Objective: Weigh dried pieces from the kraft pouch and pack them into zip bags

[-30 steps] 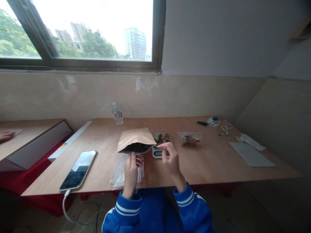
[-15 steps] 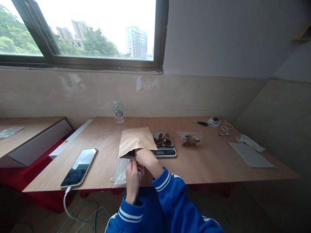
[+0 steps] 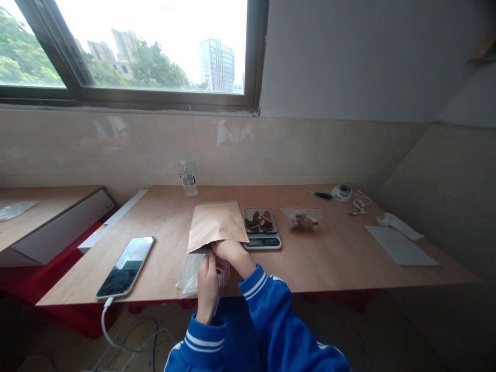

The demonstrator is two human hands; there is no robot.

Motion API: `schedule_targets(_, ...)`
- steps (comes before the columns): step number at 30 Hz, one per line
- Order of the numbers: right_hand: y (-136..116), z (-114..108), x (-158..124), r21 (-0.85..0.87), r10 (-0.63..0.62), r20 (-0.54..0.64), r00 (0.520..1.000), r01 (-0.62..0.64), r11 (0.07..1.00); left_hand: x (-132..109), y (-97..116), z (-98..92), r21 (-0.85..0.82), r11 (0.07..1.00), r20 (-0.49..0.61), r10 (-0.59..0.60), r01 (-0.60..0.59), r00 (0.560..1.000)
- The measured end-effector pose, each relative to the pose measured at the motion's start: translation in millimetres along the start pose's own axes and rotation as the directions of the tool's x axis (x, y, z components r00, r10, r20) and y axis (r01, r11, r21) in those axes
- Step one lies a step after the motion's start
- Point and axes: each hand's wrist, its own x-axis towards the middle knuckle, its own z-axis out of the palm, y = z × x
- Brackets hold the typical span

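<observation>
Daylight fills the window [image 3: 163, 46] above a glossy wall [image 3: 310, 155]; at far left, clear plastic [image 3: 15, 211] lies on a side table [image 3: 54, 222]. On the main wooden table [image 3: 329, 263] a phone [image 3: 126, 267] lies face up, with a white charging cable [image 3: 103, 325] at its near end. Further along, a water bottle [image 3: 188, 181] stands at the back and clear plastic bags [image 3: 188, 276] lie near the front edge. Partly over these is the brown paper bag [image 3: 217, 222], its mouth facing the near edge. The left hand [image 3: 208, 284] pinches its lip; the right hand [image 3: 228, 251] reaches into the opening, fingers hidden, so I can't tell whether they grip anything. Just right of the bag sits a scale [image 3: 263, 243] bearing dried brown pieces [image 3: 260, 221]. Then come a filled zip bag [image 3: 304, 221], a green-handled screwdriver [image 3: 322, 195], a white dome camera [image 3: 341, 192], a white cord [image 3: 359, 206], and finally a pale sheet [image 3: 401, 247] beside a crumpled white bundle [image 3: 401, 227].
</observation>
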Motion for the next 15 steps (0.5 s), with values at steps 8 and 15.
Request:
schedule_targets(8,-6,-8,6,-0.040,0.013,0.002,1.000,-0.013,0.999,1,-6,3.5,-0.006,0.999,0.025,-0.054,0.054,0.998)
schedule_targets(15,-15,-19,-15,0.016,0.020,-0.133,0.991,-0.018,1.000,-5,10,5.7,0.037,0.999,0.041,-0.032,0.031,0.999)
